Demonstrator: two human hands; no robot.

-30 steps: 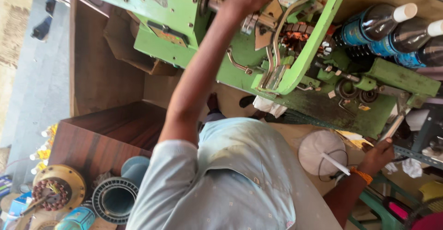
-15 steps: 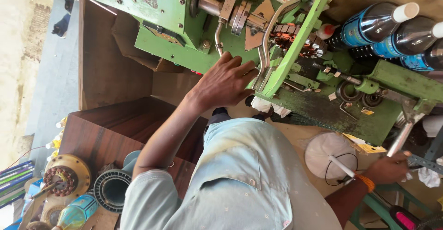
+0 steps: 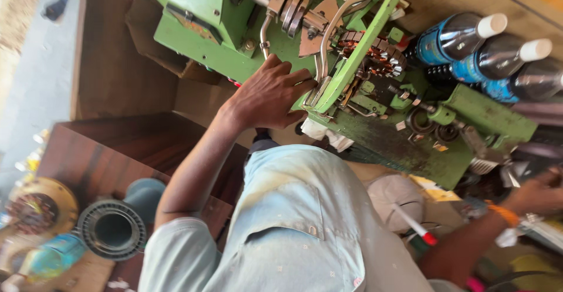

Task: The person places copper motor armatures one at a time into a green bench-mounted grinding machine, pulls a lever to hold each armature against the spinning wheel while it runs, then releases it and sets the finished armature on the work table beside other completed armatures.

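Seen from above, a person in a pale blue shirt (image 3: 293,221) leans over a green metal machine (image 3: 199,10) that fills the upper part of the view. The left hand (image 3: 271,95) lies palm down on the machine's green frame, its fingers (image 3: 296,78) close together and curled over the edge just beside a bent steel handle (image 3: 334,31) — whether they grip the handle or only rest beside it cannot be told. Just right of the handle, mounted in the machine, sits a round core wound with copper wire (image 3: 375,54). The right hand (image 3: 536,192) is at the far right edge, blurred, wearing an orange wristband (image 3: 504,214); it is low beside the machine's right end, and the blur hides whether it is open or closed on anything. Three dark bottles with blue labels and white caps (image 3: 469,37) lie side by side at the upper right, on the wooden surface behind the machine. Near the lower middle, a white pen with a red tip (image 3: 413,226) lies by a pale round object. At lower left, beside a brown wooden box (image 3: 117,151), stand a ribbed grey motor housing (image 3: 111,230) and a brass-coloured wound part (image 3: 38,207) — both well apart from either hand.
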